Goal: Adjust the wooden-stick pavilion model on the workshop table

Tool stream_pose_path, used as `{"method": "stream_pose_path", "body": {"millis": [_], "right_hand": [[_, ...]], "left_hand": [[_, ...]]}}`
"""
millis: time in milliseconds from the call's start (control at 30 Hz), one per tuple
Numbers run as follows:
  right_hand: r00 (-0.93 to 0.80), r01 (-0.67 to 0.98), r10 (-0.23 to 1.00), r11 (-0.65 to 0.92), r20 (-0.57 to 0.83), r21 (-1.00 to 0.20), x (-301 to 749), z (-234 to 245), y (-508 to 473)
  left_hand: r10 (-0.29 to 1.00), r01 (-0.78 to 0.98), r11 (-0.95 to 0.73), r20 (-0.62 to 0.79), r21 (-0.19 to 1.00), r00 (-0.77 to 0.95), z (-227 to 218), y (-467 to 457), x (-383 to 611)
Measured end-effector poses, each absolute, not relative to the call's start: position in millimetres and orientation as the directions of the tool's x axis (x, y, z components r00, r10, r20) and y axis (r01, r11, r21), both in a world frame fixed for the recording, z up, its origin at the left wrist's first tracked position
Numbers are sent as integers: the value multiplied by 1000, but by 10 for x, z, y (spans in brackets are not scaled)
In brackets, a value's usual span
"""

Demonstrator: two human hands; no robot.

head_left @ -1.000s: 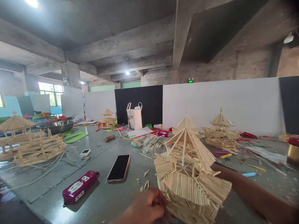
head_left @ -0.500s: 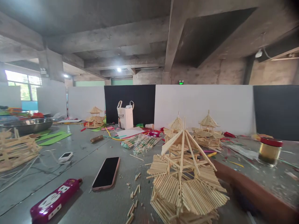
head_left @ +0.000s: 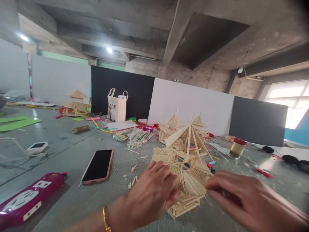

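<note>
Flanking the stick pavilion (head_left: 194, 177), your left hand (head_left: 154, 190), fingers curling, is blocking its near left edge; your right hand (head_left: 243, 195) is bending half-closed; neither grip is showing clearly enough to tell; phone (head_left: 98, 167) and power strip (head_left: 33, 199) are lying leftward, two pavilions (head_left: 173, 121) standing behind

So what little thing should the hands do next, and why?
Perhaps fit another stick into the pointed roof of the stick house: its left panel looks filled, but gaps show between the front sticks. The left hand and right hand are both close by.
</note>
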State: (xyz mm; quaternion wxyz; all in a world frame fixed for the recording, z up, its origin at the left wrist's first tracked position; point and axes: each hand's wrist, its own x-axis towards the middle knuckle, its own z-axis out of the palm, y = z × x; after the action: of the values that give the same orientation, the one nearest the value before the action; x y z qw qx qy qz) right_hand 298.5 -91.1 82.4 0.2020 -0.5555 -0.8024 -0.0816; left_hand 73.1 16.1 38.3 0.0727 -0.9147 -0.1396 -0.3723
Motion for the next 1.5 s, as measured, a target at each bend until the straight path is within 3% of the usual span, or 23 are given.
{"method": "stream_pose_path", "body": {"millis": [167,333,533,733,933,1500], "right_hand": [[-327,941,908,338,262,4,2639,853,-573],[-295,955,943,284,154,89,2582,743,-497],[-349,927,923,316,160,201,2462,849,-476],[-250,952,968,241,27,192,2375,925,-422],[-335,940,935,324,114,109,2560,703,-368],[-471,880,809,457,351,128,2656,639,-431]], "left_hand": [[199,302,-953,718,-16,667,294,169,747],[145,294,-953,731,-79,666,227,200,813],[150,290,-955,737,-66,660,175,213,863],[165,293,-955,734,-48,659,183,178,864],[153,297,-953,753,-59,640,175,173,878],[101,294,-947,753,-127,650,179,163,855]]}}
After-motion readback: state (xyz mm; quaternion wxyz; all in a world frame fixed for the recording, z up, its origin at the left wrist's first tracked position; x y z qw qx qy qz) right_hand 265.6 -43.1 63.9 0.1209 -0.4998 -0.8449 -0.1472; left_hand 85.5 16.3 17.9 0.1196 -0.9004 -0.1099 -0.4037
